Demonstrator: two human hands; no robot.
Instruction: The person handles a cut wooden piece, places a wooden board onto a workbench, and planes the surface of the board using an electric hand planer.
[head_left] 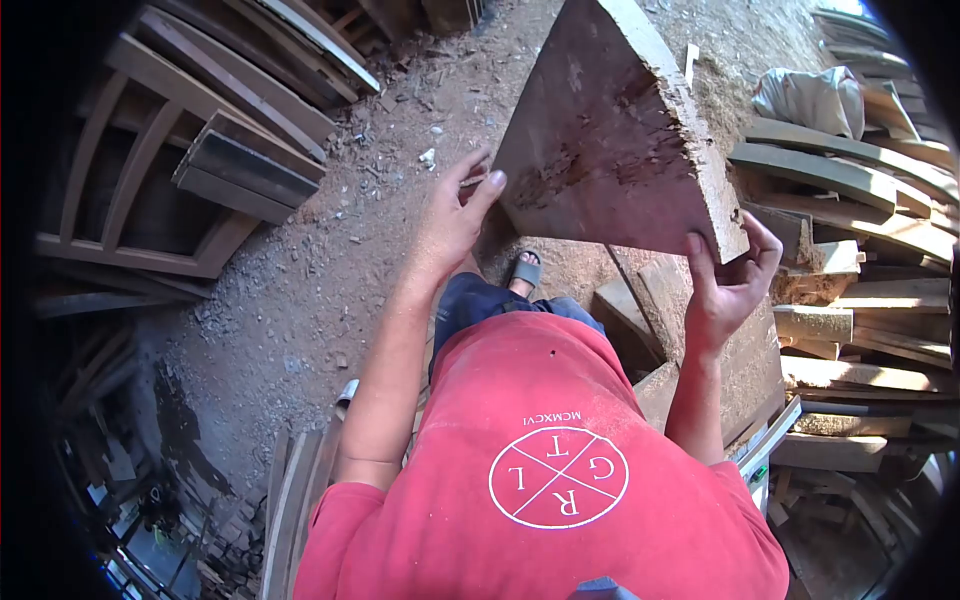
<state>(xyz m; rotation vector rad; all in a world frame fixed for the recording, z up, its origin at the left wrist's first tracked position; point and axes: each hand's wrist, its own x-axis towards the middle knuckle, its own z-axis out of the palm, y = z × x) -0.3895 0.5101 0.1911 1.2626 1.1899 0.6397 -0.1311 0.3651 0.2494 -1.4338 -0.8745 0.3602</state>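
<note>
Board [590, 140] tilted up ahead of red shirt [510, 385] | long axis seemed to run forward, far end unseen | right hand [730, 285] had fingers clasped on its near right corner | left hand [457, 215] curled at its left edge, grip I couldn't tell

Reads, in white on the red shirt [550, 385], MCMXCVI [551, 416]; just nearer, shows a crossed circle [559, 478] lettered T in the far quarter, L in the left, G in the right, R in the near.
</note>
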